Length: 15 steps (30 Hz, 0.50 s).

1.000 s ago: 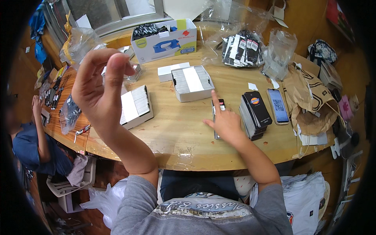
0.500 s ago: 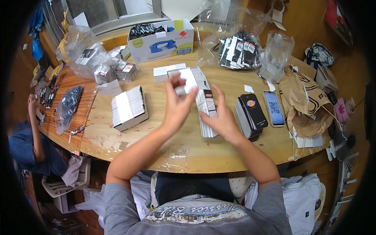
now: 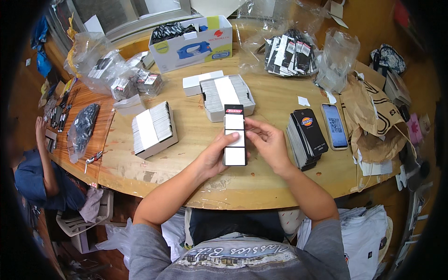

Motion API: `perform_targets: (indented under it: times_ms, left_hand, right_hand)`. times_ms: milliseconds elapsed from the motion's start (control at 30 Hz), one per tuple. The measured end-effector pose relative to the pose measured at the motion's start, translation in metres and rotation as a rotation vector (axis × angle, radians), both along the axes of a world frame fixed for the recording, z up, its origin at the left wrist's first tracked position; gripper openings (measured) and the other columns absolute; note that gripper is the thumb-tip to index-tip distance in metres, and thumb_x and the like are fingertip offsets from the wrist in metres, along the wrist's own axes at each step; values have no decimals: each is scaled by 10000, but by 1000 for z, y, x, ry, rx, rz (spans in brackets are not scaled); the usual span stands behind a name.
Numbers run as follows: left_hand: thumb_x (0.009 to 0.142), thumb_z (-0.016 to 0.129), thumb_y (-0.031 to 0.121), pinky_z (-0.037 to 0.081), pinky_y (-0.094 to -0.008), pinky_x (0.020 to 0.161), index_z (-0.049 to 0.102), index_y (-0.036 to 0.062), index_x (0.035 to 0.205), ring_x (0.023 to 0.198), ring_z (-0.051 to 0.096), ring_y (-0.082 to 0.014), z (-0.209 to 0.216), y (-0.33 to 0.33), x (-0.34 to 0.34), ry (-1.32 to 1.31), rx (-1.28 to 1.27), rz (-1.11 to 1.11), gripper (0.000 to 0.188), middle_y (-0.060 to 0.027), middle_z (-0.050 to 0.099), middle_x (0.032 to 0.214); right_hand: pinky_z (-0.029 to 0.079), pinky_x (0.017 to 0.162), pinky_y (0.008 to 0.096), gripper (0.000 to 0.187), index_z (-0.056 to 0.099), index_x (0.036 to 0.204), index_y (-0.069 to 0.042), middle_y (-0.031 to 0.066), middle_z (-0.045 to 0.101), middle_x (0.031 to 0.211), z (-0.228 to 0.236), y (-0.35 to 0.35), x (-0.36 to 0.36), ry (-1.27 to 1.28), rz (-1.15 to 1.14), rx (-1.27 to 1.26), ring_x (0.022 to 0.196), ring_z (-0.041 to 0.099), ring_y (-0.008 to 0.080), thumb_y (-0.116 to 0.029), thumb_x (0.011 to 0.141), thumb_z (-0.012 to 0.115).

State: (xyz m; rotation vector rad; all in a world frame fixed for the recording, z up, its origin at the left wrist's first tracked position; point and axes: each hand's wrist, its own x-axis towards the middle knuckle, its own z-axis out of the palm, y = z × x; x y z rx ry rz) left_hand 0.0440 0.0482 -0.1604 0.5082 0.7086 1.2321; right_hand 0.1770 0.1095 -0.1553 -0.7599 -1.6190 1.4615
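Note:
A long narrow stack of black hang tags (image 3: 234, 156), with white label panels and a red patch at its far end, stands over the table in front of me. My left hand (image 3: 215, 151) is closed around its left side, thumb pressed on the top panel. My right hand (image 3: 267, 142) grips its right edge with bent fingers; the fingertips are partly hidden. Just beyond lies an open white box (image 3: 251, 108) packed with cards, a white paper strip across it. A similar box of cards (image 3: 163, 130) sits to the left. To the right is a pile of black tags (image 3: 308, 135).
A phone (image 3: 334, 126) and a brown paper bag (image 3: 373, 112) lie at the right. Plastic-wrapped bundles (image 3: 133, 84), an iron's carton (image 3: 191, 49) and bagged tags (image 3: 290, 56) stand along the back. At the left, another person's arm (image 3: 44, 154) reaches over the adjoining table.
The tag stack has come off the table beside the white box and nearer to me. My left hand has left the box's paper strip and now grips the stack with my right.

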Motion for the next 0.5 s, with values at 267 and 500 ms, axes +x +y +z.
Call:
perform_targets:
  times_ms: [267,500]
  left_hand:
    - [702,585,202,489,-352,605,343,70,1126,686,556,-250,-1,-3,-2,-33,-15,-111,506,-114,492,930]
    - [645,600,188,466,-301,514,308,14,1167,632,550,-246,17,-8,-3,-102,83,-403,623,-203,490,1014]
  right_hand:
    - [419,502,202,31,530,728,26,44,534,718,8,2,2,-98,-118,260,593,521,89,32,703,545]
    - [388,438,189,59,483,775,13,22,490,653,16,10,11,-35,-422,365,514,483,55,34,727,511]
